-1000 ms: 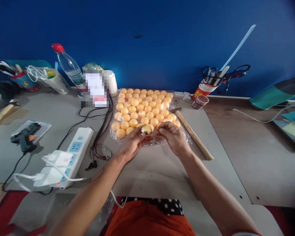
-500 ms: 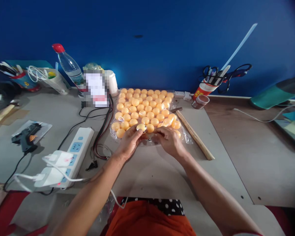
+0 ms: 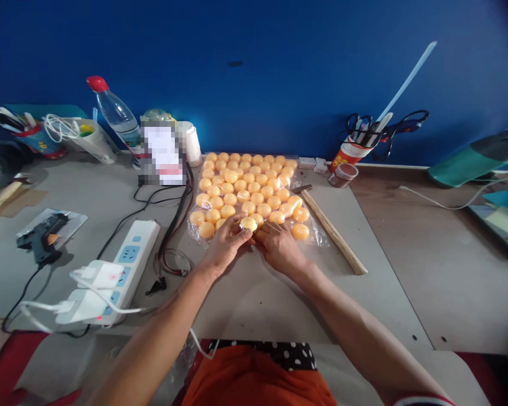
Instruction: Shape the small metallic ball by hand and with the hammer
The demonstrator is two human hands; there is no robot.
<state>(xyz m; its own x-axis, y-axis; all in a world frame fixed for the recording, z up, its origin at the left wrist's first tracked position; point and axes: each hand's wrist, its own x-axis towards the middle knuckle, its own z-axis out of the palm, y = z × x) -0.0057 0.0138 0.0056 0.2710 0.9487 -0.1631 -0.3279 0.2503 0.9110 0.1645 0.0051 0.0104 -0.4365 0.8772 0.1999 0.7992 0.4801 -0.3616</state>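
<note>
Many orange balls that look like ping-pong balls lie in rows in a clear plastic bag (image 3: 254, 186) on the table. My left hand (image 3: 227, 242) is closed on one paler ball (image 3: 248, 224), its thumb at the near side. A shiny rim shows around this ball; I cannot tell whether it is film or another material. Right beside it, my right hand (image 3: 281, 245) has its fingers bent together by the left fingertips, at the near edge of the bag. Whatever its fingers pinch is hidden under the hand.
A wooden-handled hammer (image 3: 332, 231) lies right of the bag. To the left are a power strip (image 3: 131, 265) with plugged-in chargers, black cables (image 3: 173, 225) and a glue gun (image 3: 44, 237). Behind stand a bottle (image 3: 117, 115), a phone (image 3: 164, 149) and a cup of scissors and tools (image 3: 350, 151).
My right hand has moved left, up against the left fingertips. The ball in my left hand has shifted slightly right and down. The whole view has shifted a little.
</note>
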